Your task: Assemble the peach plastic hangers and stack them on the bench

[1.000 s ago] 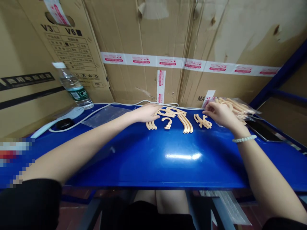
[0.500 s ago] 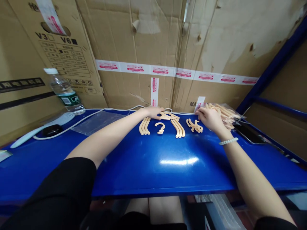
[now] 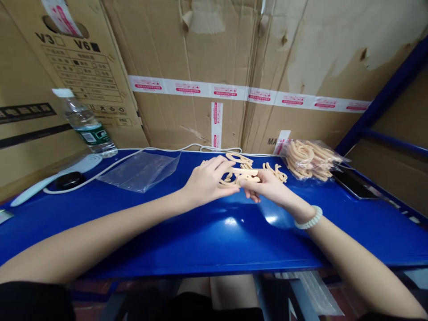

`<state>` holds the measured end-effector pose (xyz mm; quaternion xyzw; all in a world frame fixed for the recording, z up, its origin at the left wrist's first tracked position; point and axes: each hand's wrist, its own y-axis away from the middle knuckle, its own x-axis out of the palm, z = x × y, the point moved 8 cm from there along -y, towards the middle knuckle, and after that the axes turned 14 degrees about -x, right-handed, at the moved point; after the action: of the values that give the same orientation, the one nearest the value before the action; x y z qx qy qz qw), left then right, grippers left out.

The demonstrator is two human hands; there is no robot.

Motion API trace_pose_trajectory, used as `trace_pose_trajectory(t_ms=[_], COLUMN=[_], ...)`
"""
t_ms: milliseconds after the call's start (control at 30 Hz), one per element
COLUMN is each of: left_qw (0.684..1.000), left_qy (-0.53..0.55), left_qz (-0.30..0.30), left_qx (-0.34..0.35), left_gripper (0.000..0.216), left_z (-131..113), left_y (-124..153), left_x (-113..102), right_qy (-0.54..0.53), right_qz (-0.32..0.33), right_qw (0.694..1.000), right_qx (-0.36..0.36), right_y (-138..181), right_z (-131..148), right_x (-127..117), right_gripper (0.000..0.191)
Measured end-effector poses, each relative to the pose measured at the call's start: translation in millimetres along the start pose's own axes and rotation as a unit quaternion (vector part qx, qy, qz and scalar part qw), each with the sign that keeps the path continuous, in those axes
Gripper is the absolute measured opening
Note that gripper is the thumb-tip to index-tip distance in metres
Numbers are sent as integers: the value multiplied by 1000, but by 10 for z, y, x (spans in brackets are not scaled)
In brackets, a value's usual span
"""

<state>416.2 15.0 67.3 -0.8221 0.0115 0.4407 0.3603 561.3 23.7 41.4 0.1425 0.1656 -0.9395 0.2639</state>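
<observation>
My left hand (image 3: 209,180) is curled round the left ends of beige plastic hanger parts (image 3: 244,171), thumb below and fingers above. From the other side, my right hand (image 3: 269,187) pinches the same parts between thumb and fingers. The two hands are close together over the blue table; my fingers hide how many parts are held. Just behind them lie flat looped beige parts (image 3: 239,158). To the right of these is a small group of beige hook-shaped pieces (image 3: 276,171). My left hand mostly covers the curved strips on the left.
A clear bag of beige parts (image 3: 310,158) sits at the back right, beside a dark phone (image 3: 354,183). Leftward lie a flat clear plastic bag (image 3: 138,171), a white cable (image 3: 157,149), a black object (image 3: 70,180) and a water bottle (image 3: 88,127). Cardboard (image 3: 187,116) walls the back.
My right hand has left the bagged parts and come in to the middle. My left hand has moved nearer to me, and both hands now hold beige parts between them.
</observation>
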Motion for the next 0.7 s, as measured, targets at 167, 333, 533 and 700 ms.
trace_pose_trajectory(t_ms=[167,333,533,700], left_qw=[978,945,891,871], left_qy=[173,264,378,413], left_qz=[77,81,63,-8], left_qx=[-89,-173,-243,-264], left_gripper=[25,25,17,16], left_z=[153,300,427,512], left_y=[315,456,471,455], left_x=[103,196,228,123], right_qy=[40,48,50,-32], right_qz=[-27,-40,-55,-155], right_qw=[999,997,997,987], right_qx=[-12,-37,20,12], right_y=[40,50,45,68], right_z=[-10,26,40,-12], right_x=[32,45,-146,-355], right_gripper=[32,42,36,35])
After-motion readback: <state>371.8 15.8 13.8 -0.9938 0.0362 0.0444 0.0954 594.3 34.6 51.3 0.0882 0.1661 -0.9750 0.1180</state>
